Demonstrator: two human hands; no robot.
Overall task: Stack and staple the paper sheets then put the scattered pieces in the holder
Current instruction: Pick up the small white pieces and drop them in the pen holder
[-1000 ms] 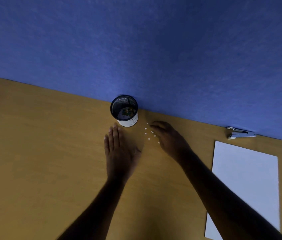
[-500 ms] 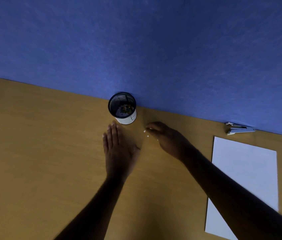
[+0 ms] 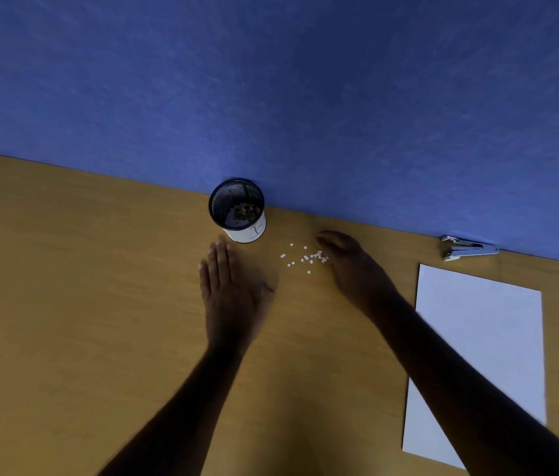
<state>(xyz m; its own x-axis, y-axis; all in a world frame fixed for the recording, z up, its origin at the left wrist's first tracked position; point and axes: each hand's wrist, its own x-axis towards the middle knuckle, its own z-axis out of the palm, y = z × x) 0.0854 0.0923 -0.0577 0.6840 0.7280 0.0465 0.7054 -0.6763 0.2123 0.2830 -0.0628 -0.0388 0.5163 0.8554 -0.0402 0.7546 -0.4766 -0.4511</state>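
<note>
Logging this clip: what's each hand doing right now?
Left hand: open, flat on the table, holding nothing.
Right hand: open, fingers beside the scattered pieces, holding nothing visible.

Right hand [image 3: 353, 269] drawn back from the holder [image 3: 237, 209], now farther to the right of it than half a second ago, when its fingertips sat close beside the holder's base. White pieces [image 3: 305, 258] uncovered again: about a dozen in view, strung out in a loose line on the worktop [image 3: 65, 304] right of the holder, against only two or so showing half a second ago under the fingers. Pieces bunched more tightly than a second ago, thickest at the end farthest from the holder, right against the right hand's fingertips [image 3: 322, 240]. Fingers of that hand now lying straighter and flatter on the worktop than before.
</note>
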